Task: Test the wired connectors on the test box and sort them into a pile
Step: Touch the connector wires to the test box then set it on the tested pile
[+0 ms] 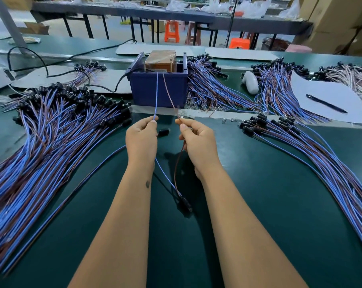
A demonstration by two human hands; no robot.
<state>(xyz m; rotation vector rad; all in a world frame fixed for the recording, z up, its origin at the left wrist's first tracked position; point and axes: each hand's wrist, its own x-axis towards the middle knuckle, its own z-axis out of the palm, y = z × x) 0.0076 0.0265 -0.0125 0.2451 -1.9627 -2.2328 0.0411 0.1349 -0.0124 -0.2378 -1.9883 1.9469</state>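
The test box (158, 91) is a blue bin with a brown block inside, straight ahead on the green table. My left hand (141, 140) pinches a blue wire (156, 94) that runs up to the box. My right hand (198, 142) pinches a brown wire (169, 94) that also reaches the box. Both wires hang down between my forearms to a black connector (185, 204) lying on the table. A big pile of wired connectors (51, 138) fans out on the left, and another pile (313, 150) on the right.
More bundles (213, 88) lie beside and behind the box. A white sheet (329, 100) with a black pen (326, 103) lies at right, near a white handheld device (250, 82). A black power cable (51, 67) snakes at back left. A loose connector (163, 132) sits between my hands.
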